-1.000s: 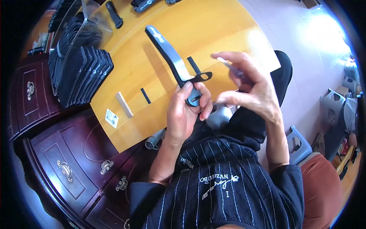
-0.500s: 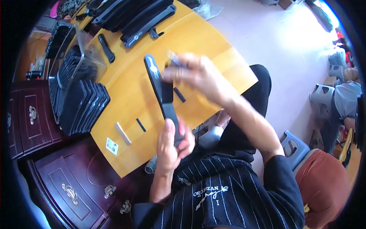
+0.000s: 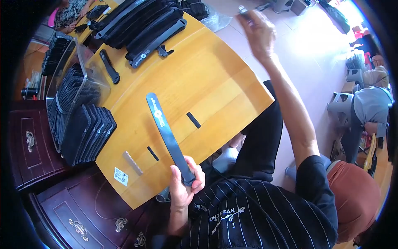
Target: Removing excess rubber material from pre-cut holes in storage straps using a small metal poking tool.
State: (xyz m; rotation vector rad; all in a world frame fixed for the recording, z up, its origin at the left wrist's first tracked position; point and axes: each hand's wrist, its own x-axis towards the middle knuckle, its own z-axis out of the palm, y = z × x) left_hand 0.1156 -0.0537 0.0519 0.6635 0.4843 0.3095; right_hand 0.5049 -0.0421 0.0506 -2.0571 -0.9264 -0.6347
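Note:
My left hand (image 3: 185, 184) is closed around the lower end of a flat black strap (image 3: 168, 135) with a white logo near its rounded upper end. The strap points up and away, tilted over the table. Off beyond the table's right edge, my right hand (image 3: 260, 36) is raised, with its fingers bent around a small dark item with a pale tip (image 3: 243, 10); its kind is too blurred to tell. Under the strap on the tabletop lie two short black strips, one to its right (image 3: 193, 120) and one to its left (image 3: 153, 153), plus a pale narrow strip (image 3: 133, 162).
The yellow wooden table (image 3: 224, 70) bears a pile of black straps (image 3: 141, 29) at the back and a single strap (image 3: 109, 66). At left, a clear bin (image 3: 85, 66) and stacked black pads (image 3: 95, 135) stand above dark drawers (image 3: 70, 207). Other people sit at far left and right.
My right hand has swung from beside the strap up and right, past the table's edge, carrying the small item. My left hand has lowered slightly with the strap.

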